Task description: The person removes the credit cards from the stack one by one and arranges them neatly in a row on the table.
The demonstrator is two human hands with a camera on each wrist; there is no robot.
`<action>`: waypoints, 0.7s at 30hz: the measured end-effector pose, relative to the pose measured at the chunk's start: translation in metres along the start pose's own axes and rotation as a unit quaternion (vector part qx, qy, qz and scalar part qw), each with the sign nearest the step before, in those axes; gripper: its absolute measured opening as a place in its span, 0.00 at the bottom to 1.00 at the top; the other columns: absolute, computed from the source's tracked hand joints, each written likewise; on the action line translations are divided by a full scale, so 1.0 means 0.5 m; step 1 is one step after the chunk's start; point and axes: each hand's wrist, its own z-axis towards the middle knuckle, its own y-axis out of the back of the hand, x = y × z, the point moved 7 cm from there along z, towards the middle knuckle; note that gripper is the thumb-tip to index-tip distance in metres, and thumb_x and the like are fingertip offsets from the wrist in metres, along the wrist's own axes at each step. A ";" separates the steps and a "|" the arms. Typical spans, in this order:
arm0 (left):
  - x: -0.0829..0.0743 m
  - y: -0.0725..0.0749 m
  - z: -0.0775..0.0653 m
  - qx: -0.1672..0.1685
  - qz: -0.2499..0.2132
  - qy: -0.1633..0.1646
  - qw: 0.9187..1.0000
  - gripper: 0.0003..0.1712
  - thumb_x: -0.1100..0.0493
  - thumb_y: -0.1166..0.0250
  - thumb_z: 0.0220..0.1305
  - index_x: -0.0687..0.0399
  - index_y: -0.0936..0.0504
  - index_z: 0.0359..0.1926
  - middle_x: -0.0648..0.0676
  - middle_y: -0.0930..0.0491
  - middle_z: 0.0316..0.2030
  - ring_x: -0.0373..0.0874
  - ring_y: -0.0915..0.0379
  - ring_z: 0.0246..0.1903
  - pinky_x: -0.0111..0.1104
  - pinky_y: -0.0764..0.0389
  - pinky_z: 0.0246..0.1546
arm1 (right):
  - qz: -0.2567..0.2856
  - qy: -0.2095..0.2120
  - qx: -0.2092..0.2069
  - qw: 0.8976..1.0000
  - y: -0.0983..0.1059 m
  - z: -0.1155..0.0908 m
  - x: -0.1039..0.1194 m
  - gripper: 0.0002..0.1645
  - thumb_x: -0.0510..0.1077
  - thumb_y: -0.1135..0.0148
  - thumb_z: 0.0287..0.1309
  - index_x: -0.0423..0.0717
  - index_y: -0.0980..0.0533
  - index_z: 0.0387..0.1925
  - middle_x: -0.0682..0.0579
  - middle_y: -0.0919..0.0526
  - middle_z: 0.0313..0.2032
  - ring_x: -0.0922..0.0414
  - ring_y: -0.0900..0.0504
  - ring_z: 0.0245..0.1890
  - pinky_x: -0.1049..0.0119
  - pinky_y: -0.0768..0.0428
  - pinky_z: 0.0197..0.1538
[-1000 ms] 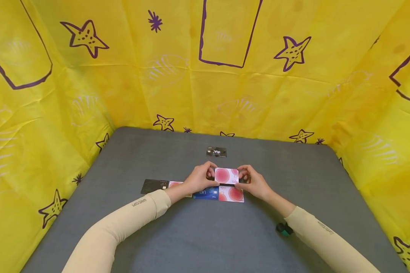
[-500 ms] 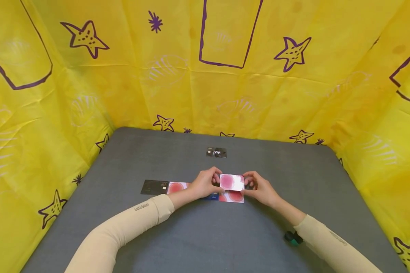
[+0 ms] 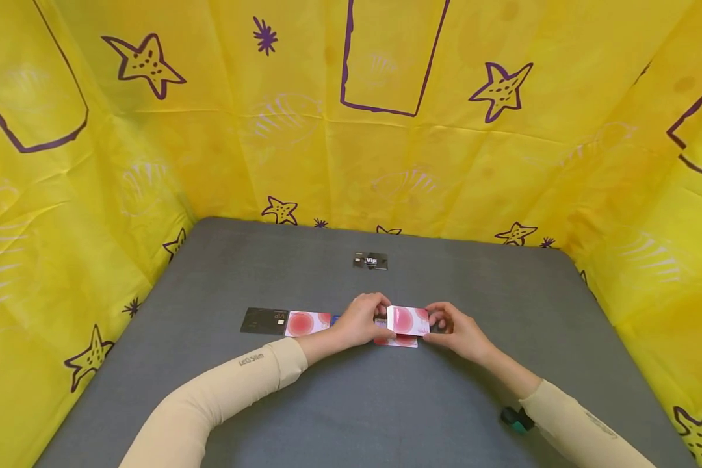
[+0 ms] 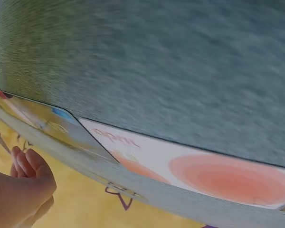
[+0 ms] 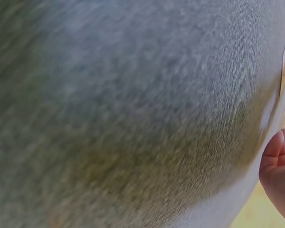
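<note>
A pink-and-white card [image 3: 409,321] with red circles is held up just above the table, between both hands. My left hand [image 3: 363,320] pinches its left edge between thumb and fingers. At the right edge, my right hand [image 3: 462,331] grips it the same way. Beneath it lies a similar pink card [image 3: 406,342], partly covered. That one ends a row with a black VIP card [image 3: 263,320], another pink card [image 3: 304,323] and a blue card [image 3: 336,320], mostly hidden by the left hand. The left wrist view shows the left hand [image 4: 26,185] beyond the row; the right wrist view, part of the right hand [image 5: 279,171].
A second black VIP card [image 3: 370,261] lies farther back on the grey table [image 3: 351,403]. Yellow cloth [image 3: 304,156] with starfish drawings surrounds the table on the back and sides. A dark green-and-black wrist strap [image 3: 516,420] hangs by the right sleeve.
Both hands have moved rightward and slightly nearer with the held pink card. It now covers more of the card beneath, and the pink card in the row shows more fully.
</note>
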 end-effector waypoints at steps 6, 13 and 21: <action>-0.012 -0.015 0.003 0.002 0.015 0.004 1.000 0.29 0.52 0.19 0.42 0.57 0.20 0.44 0.50 0.23 0.33 0.42 0.33 0.37 0.31 0.32 0.39 | -0.004 -0.007 0.006 1.000 0.010 -0.011 -0.008 0.32 0.42 0.22 0.46 0.41 0.27 0.53 0.50 0.21 0.36 0.53 0.26 0.34 0.72 0.30 0.33; -0.024 -0.039 0.007 0.008 0.035 -0.012 0.999 0.30 0.49 0.18 0.41 0.56 0.20 0.43 0.51 0.22 0.35 0.42 0.32 0.38 0.31 0.31 0.42 | -0.014 -0.007 0.018 1.000 0.020 -0.028 -0.016 0.31 0.42 0.23 0.47 0.40 0.27 0.52 0.49 0.22 0.36 0.53 0.26 0.33 0.71 0.30 0.32; -0.047 -0.060 0.020 0.016 0.053 -0.018 0.998 0.29 0.48 0.19 0.41 0.55 0.20 0.42 0.51 0.21 0.37 0.43 0.33 0.40 0.30 0.31 0.43 | -0.030 -0.005 0.016 0.999 0.042 -0.042 -0.030 0.30 0.42 0.23 0.47 0.40 0.27 0.51 0.51 0.22 0.35 0.57 0.27 0.33 0.72 0.30 0.32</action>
